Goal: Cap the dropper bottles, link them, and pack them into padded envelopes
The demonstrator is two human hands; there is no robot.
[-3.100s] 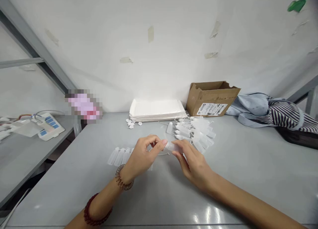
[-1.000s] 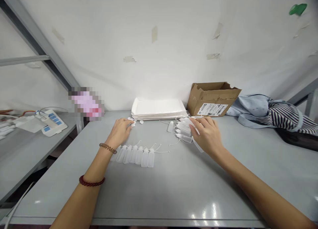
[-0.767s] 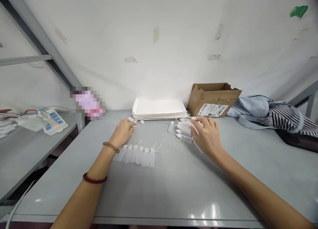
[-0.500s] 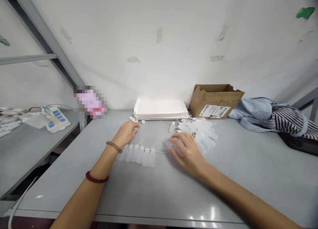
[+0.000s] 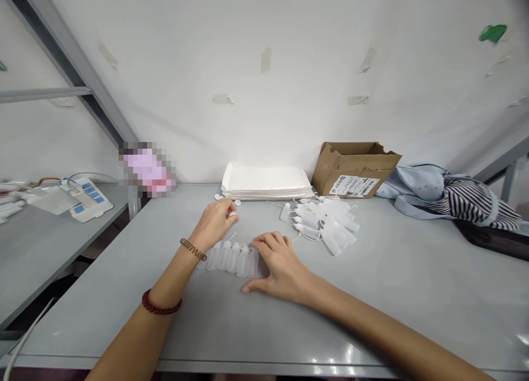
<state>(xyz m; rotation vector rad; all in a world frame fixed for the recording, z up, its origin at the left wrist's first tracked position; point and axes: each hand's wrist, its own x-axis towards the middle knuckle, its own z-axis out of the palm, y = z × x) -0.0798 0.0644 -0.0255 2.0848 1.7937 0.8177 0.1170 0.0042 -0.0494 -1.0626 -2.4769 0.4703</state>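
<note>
Several small translucent white plastic bottles (image 5: 233,258) with thin strings lie side by side in a row on the grey table (image 5: 231,326). Just beyond the row's left part, my left hand (image 5: 215,221) is closed, its thumb and fingers curled together; a bit of white shows at the fingertips, too small to name. My right hand (image 5: 283,268) is open at the right end of the row, thumb and fingers apart beside the last bottle. Whether it touches that bottle I cannot tell. Small white round pieces (image 5: 237,203) lie past my left fingertips.
A loose pile of similar bottles (image 5: 326,221) lies to the right. Behind stand a stack of white padded envelopes (image 5: 266,183) and an open cardboard box (image 5: 355,169). A blue and striped cloth bag (image 5: 433,194) rests far right. A side table (image 5: 49,243) with a white device (image 5: 91,199) is left.
My right hand has moved left and nearer to me, from beside the pile to the row's right end. My left hand has shifted slightly right, still closed.
</note>
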